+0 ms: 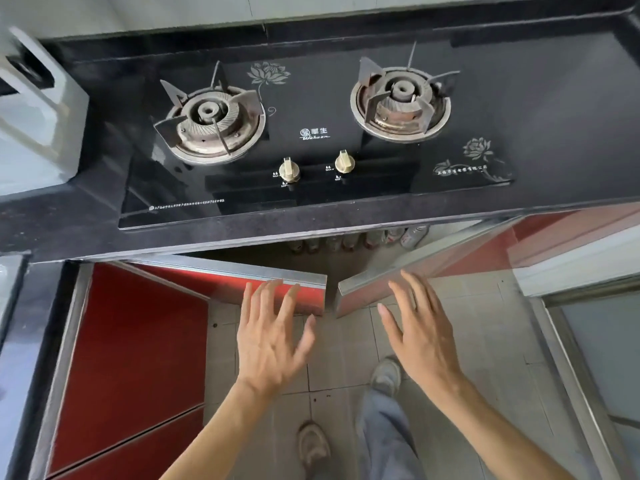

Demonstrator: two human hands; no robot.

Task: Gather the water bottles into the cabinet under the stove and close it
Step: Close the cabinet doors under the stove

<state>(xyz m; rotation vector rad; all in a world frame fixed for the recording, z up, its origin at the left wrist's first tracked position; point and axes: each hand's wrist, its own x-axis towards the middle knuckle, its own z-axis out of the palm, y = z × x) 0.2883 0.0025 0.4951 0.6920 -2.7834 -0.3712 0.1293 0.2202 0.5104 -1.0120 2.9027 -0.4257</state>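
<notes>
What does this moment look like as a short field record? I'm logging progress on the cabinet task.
bottles: row of water bottles inside the cabinet under the stove
left door: ajar
right door: ajar
left hand: open, fingers spread, at left door's edge
right hand: open, at right door's edge
gap: doors not yet shut
held items: none

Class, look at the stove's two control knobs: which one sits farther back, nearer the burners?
The right knob. It sits higher in the view, closer to the burners, while the left knob lies nearer the counter's front edge.
</notes>
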